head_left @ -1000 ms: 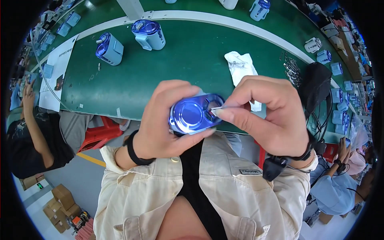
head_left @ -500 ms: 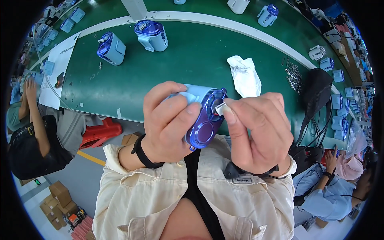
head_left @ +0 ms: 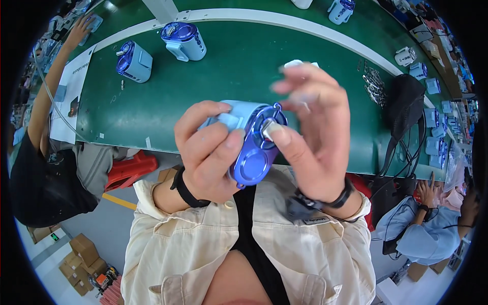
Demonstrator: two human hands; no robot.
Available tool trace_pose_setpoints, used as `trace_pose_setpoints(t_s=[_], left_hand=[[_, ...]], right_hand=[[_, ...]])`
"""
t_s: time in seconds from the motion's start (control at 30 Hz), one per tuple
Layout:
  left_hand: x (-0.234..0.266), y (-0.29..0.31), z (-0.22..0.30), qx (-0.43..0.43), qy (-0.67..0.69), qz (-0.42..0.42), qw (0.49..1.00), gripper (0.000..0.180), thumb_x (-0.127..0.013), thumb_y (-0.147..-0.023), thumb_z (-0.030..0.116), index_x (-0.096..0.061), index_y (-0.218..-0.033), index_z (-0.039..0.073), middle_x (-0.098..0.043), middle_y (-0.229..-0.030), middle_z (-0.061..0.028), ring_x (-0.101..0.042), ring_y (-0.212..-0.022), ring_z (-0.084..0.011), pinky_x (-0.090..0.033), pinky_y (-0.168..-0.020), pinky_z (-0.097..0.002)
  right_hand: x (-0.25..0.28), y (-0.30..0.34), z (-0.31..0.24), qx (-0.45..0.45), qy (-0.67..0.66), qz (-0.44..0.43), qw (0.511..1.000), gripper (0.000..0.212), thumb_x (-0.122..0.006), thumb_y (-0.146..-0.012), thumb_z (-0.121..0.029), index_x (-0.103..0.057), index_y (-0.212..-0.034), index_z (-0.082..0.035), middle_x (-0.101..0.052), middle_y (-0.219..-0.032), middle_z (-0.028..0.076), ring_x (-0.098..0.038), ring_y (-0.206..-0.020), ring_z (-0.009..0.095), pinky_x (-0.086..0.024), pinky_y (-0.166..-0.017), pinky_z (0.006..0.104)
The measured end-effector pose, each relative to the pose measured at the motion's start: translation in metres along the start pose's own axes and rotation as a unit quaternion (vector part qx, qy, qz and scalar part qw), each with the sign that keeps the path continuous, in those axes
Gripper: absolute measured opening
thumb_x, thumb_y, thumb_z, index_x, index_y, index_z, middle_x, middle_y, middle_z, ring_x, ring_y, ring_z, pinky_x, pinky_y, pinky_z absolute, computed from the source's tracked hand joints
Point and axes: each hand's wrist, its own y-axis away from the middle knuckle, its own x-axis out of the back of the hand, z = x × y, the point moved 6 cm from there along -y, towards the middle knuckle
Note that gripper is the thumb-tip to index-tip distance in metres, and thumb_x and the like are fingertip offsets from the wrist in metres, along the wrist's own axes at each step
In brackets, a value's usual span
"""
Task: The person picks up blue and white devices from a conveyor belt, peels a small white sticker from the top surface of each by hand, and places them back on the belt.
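Note:
My left hand [head_left: 211, 152] is wrapped round a light-blue plastic device [head_left: 254, 150] with a shiny translucent blue end, tilted toward me. That end has a round opening beside a raised oval disc and small loops at its edges. A small silver metal piece [head_left: 266, 129] sits at the opening. The thumb of my right hand [head_left: 320, 137] presses on this piece, while its other fingers are spread apart and smeared by motion. Behind those fingers, a white crumpled paper [head_left: 295, 63] is mostly hidden.
Two similar light-blue devices [head_left: 184, 43] stand at the back left of the green table [head_left: 244, 66]. Several small metal pieces [head_left: 374, 87] lie in a pile near a black bag [head_left: 405, 104] at right. Co-workers sit on both sides; one person's arm [head_left: 51, 96] reaches far left.
My right fingers have come off the silver piece and swung up and away, leaving the thumb on it. The device has shifted slightly left. The left co-worker's arm now reaches forward.

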Motion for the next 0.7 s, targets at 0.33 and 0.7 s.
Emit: trace_pose_setpoints(t_s=[0.33,0.7], left_hand=[[-0.007,0.006,-0.001,0.008,0.051,0.033,0.998,0.066,-0.083,-0.065,0.010,-0.051,-0.123,0.006,-0.051,-0.107,-0.0103,-0.056,-0.096,-0.0348,-0.052,-0.072,-0.0420],[-0.012,0.009,-0.003,0.026,0.103,-0.036,0.994,0.078,-0.087,-0.061,0.006,-0.042,-0.125,0.008,-0.047,-0.112,-0.0110,-0.057,-0.099,-0.0356,-0.053,-0.073,-0.0414]], right_hand=[[-0.018,0.008,0.019,-0.207,-0.280,-0.214,0.913,0.036,-0.057,-0.094,-0.020,-0.053,-0.121,0.004,-0.051,-0.130,0.025,-0.053,-0.119,0.028,-0.040,-0.103,0.0390],[-0.009,0.005,0.018,-0.254,-0.311,-0.186,0.897,0.038,-0.068,-0.082,-0.004,-0.056,-0.118,0.002,-0.057,-0.125,0.021,-0.057,-0.114,0.025,-0.045,-0.098,0.0368]])
